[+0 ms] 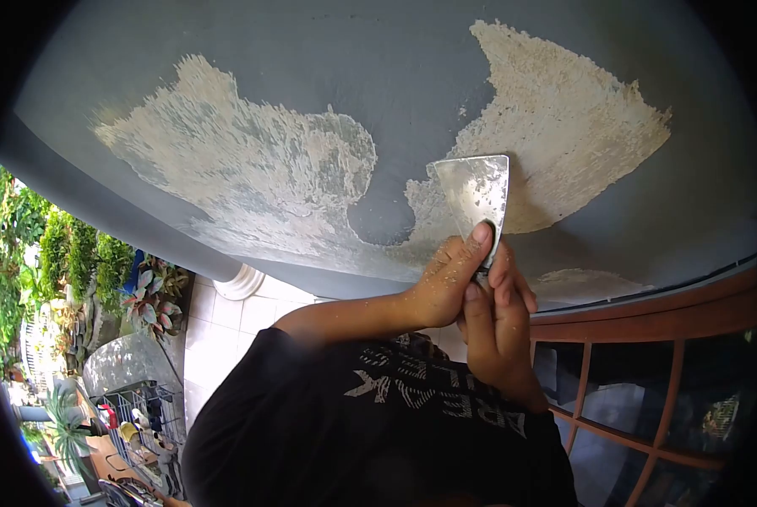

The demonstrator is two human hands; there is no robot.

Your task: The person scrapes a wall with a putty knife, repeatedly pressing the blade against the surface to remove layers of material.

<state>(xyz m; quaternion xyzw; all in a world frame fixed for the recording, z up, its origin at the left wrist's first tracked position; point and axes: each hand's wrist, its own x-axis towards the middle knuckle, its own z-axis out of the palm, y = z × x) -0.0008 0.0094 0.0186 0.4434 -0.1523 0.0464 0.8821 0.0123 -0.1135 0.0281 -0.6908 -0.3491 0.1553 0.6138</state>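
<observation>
A metal putty knife [475,188] has its broad blade, speckled with residue, up against the grey painted surface [412,76], its edge overlapping a patch of bare plaster [556,127]. My left hand [448,283] is closed round the knife's lower end, thumb pressed along the blade. Just below and to the right, my right hand [498,317] is wrapped about the handle, which the fingers mostly hide. Pale crumbs dot my left hand and wrist. Another rough, stripped patch [260,152] spreads to the left, with a tongue of grey paint between the two.
A grey column with a white base [239,282] stands on white tiles [214,338] at left. Beyond are plants [83,245] and a wire basket [146,406] holding several items. Brown-framed windows [674,389] run along the right.
</observation>
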